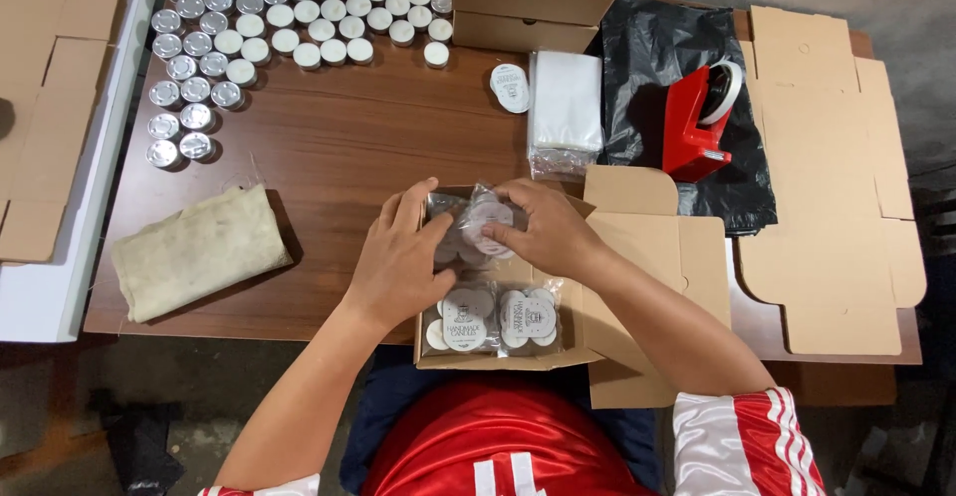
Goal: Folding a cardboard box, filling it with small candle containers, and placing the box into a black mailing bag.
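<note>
While both hands, left hand [398, 257] and right hand [543, 229], grasp a candle packet [485, 225] over the box [498, 357] at centre frame, slippery wrap risks slipping, crushing packets below.

Tabletop [339, 147]: brown wood-grain, smooth, low sheen. Open box [637, 257]: matt tan cardboard. Packet [483, 219] under both hands: clear, crinkled, glossy plastic. Tealight cups [194, 88]: shiny metal, wax tops matt white. Rag [194, 249]: coarse beige cloth. Tape dispenser [695, 123]: glossy red plastic. Bag [657, 48]: black glossy plastic film.
</note>
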